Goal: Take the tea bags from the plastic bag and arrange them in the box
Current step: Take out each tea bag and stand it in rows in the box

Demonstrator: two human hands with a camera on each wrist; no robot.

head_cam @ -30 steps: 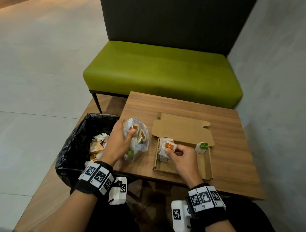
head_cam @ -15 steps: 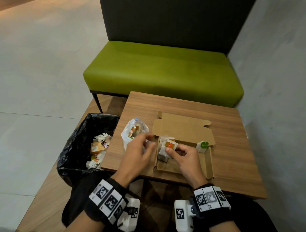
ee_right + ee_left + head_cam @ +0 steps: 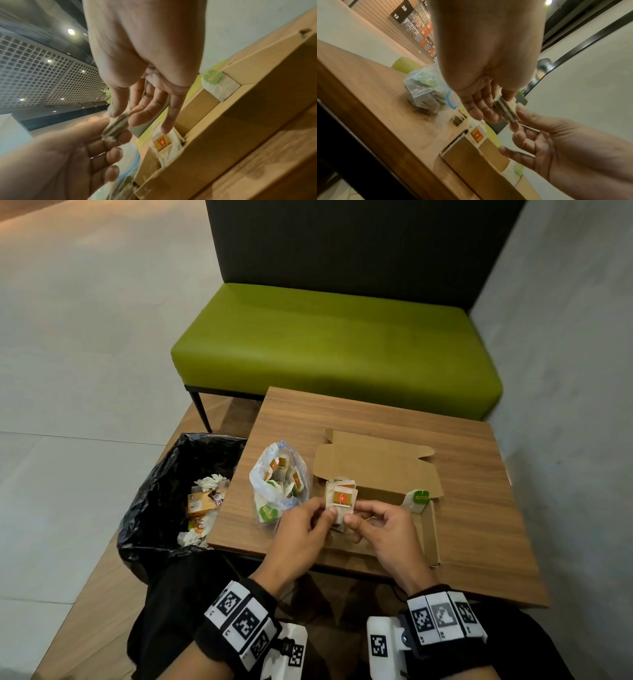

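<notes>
Over the left end of the open cardboard box (image 3: 427,529), both hands hold a small stack of orange-labelled tea bags (image 3: 340,499). My left hand (image 3: 325,510) pinches its left side and my right hand (image 3: 352,517) pinches its right side. Both wrist views show the stack edge-on (image 3: 505,111) (image 3: 115,126) between the fingertips. More orange-labelled tea bags (image 3: 162,143) stand in the box's left end, and a green-labelled tea bag (image 3: 418,497) leans in its far right corner. The clear plastic bag (image 3: 277,481) of tea bags lies on the table left of the box, untouched.
The small wooden table (image 3: 472,474) has a bare right half. A black-lined bin (image 3: 164,494) with rubbish stands at its left edge. A green bench (image 3: 335,350) is behind, and a grey wall (image 3: 565,405) runs close on the right.
My left hand let go of the plastic bag and came right to meet my right hand. Both now hold the tea bag stack, slightly raised at the box's left end.
</notes>
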